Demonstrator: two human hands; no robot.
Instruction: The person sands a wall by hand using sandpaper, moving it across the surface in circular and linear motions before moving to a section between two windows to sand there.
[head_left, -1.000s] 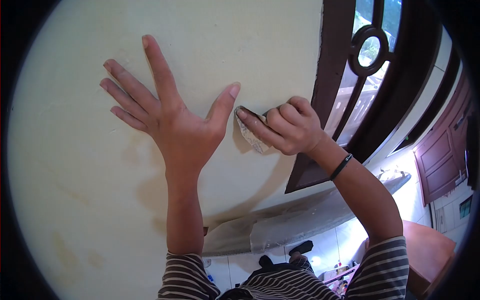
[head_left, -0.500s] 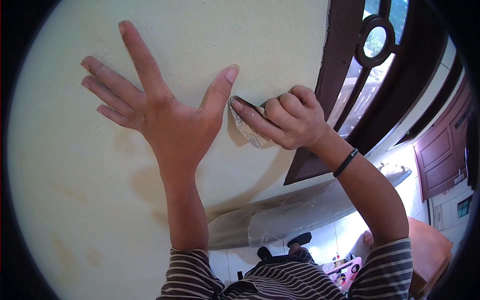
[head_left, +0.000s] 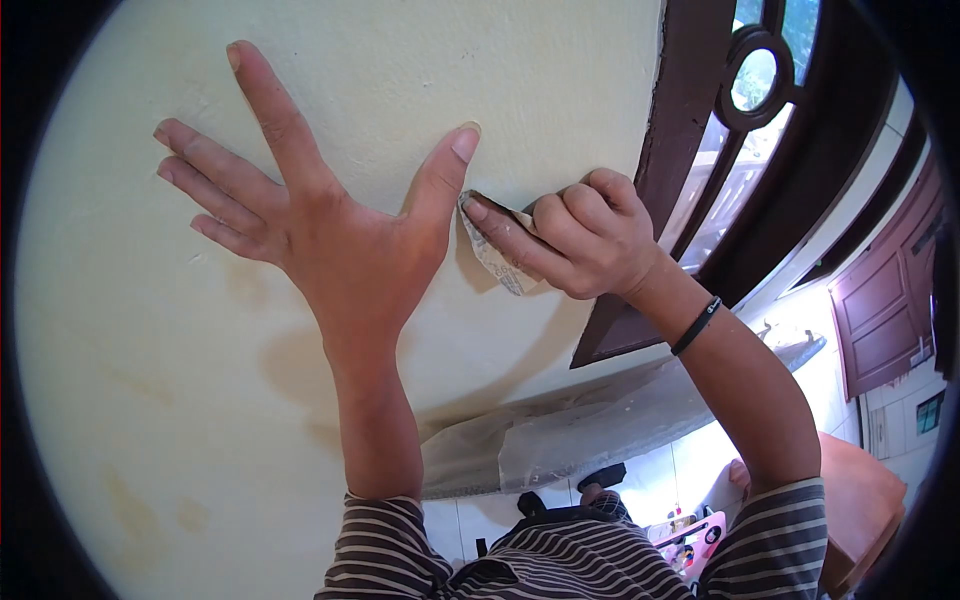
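Note:
My left hand (head_left: 345, 225) lies open against the cream wall (head_left: 540, 90), its fingers spread and its thumb pointing up to the right. Just right of that thumb, my right hand (head_left: 590, 235) is closed on a folded piece of sandpaper (head_left: 490, 258). Printing shows on the pale back of the sandpaper, and a dark side shows along its upper edge. My right index finger lies along the sandpaper, pressing it at the wall, while the other fingers are curled. Part of the sandpaper is hidden under the fingers.
A dark brown window frame (head_left: 683, 130) borders the wall on the right. Below, grey plastic sheeting (head_left: 590, 435) runs along the wall's foot. White floor tiles, a pink item (head_left: 700, 540) with small things on it, and an orange-brown table (head_left: 862, 490) stand lower right.
The hands and the sandpaper hold nearly the same place. My left fingertips sit slightly farther left, and the view has shifted a little.

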